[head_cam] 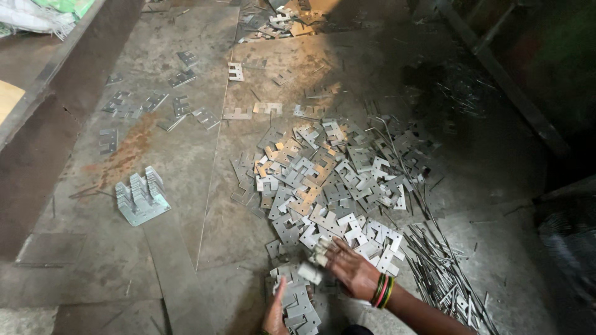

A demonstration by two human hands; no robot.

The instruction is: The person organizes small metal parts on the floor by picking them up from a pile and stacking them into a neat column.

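Small stack of plates [298, 307] is being steadied on the floor [186, 260] at the bottom edge of view. Left hand [275, 313] is being pressed against the stack's left side, fingers partly curled on it; how tightly the grip is closed cannot be told. Right hand [349, 268], bangles [383, 290] at the wrist, is being held just above the stack, taped fingertips [313, 263] bent down and touching the near edge of the big pile [329, 186]; whether a plate is being pinched cannot be told, since the fingertips are blurred.

Risks, as judged:
- Stamped edges look sharp; a finger could be cut if a plate is being dragged sideways out of the interlocked pile.
- The stack is being kept loosely; it could be knocked askew by the right hand passing over it.
- Thin rods [444, 273] are lying just right of the forearm; they could be snagged and scattered.

A finished upright stack [141, 197] is standing well apart to the left. Strays [155, 102] are lying scattered farther back.

Packaging: white woven sack [31, 15] with a green piece at top left corner; no label is legible.
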